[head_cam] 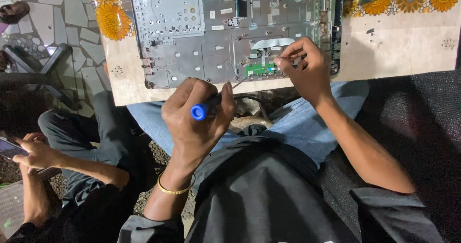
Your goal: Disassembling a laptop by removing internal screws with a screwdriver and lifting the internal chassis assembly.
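Head view, going from left to right: at the far left a second person sits low beside the worker, their hands round a phone, apart from the work. Next comes the worker's left hand, closed round a screwdriver with a blue handle; its thin shaft runs up and right toward the edge of the opened laptop chassis, which lies bare-sided up on a board with a sunflower-print cloth across the worker's lap. Near the chassis's front edge sits a small green circuit board, with a flat white ribbon cable curving just above it. The right hand is pinched narrow, fingertips together on something small just beside the green board; whether that is a screw, a connector tab or the cable end is too small to tell.

As a judgement, the step in hand is work on the small board near the front edge, with the right hand steadying or picking at a part while the driver waits ready. The next move seems to call for bringing the driver tip squarely onto a fastener there, with light pressure, keeping clear of the ribbon cable.
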